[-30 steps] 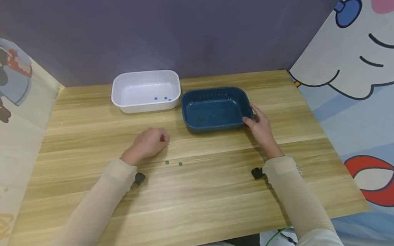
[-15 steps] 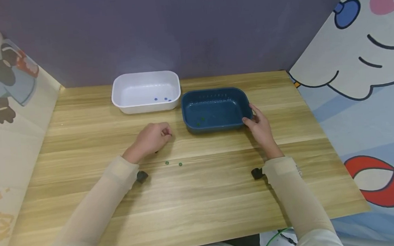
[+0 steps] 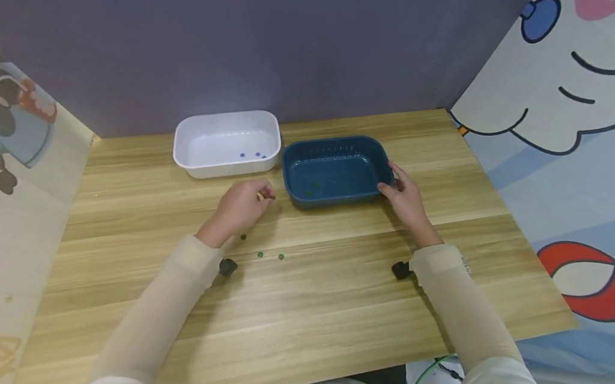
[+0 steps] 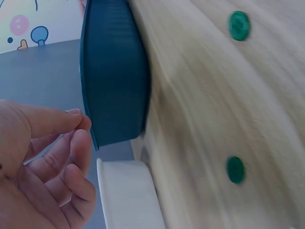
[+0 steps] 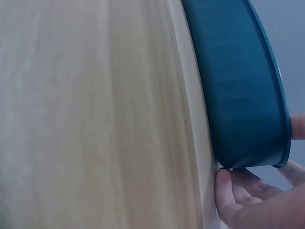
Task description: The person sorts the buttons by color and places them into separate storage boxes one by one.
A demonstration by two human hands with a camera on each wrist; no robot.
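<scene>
My left hand is raised just left of the dark blue basin, thumb and index fingertip pinched together. A tiny dark button shows at those fingertips in the head view; in the left wrist view the fingers hide it. With my right hand I hold the basin's near right corner, thumb at the front and fingers along the end wall. Two small green buttons lie inside the basin. On the table, below my left hand, are three more: a green button, a second button and a third button.
Left of the blue basin stands a white basin with a few small blue buttons inside. A grey-purple wall rises behind the wooden table. Printed cartoon panels flank both sides.
My left hand has moved up and right toward the blue basin, uncovering a green button on the table behind it. My right hand and both basins have stayed in place.
</scene>
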